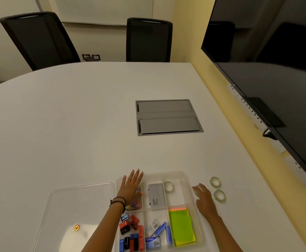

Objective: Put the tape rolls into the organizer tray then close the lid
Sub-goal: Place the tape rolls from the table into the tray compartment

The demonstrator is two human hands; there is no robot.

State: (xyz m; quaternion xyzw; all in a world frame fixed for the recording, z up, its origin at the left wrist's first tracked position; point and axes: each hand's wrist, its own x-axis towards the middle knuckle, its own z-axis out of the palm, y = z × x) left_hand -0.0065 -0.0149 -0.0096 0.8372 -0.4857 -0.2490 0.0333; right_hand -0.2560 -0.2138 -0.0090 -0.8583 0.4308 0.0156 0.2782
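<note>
A clear organizer tray [185,174] sits at the table's near edge, with one tape roll [169,186] in its far right compartment. Two more clear tape rolls lie on the table right of the tray, one [215,182] farther and one [219,196] nearer. My right hand [204,199] rests beside the tray with its fingers curled over a third loose roll [196,190], mostly hidden. My left hand [131,186] lies flat, fingers spread, over the tray's far left compartment. The clear lid [66,206] lies flat on the table left of the tray.
The tray's other compartments hold a grey box [156,196], green sticky notes [181,226], red and blue sharpeners, staples boxes and coloured clips. A grey cable hatch [167,117] is set in the table farther back. A large dark screen [276,70] hangs at right; two black chairs stand beyond.
</note>
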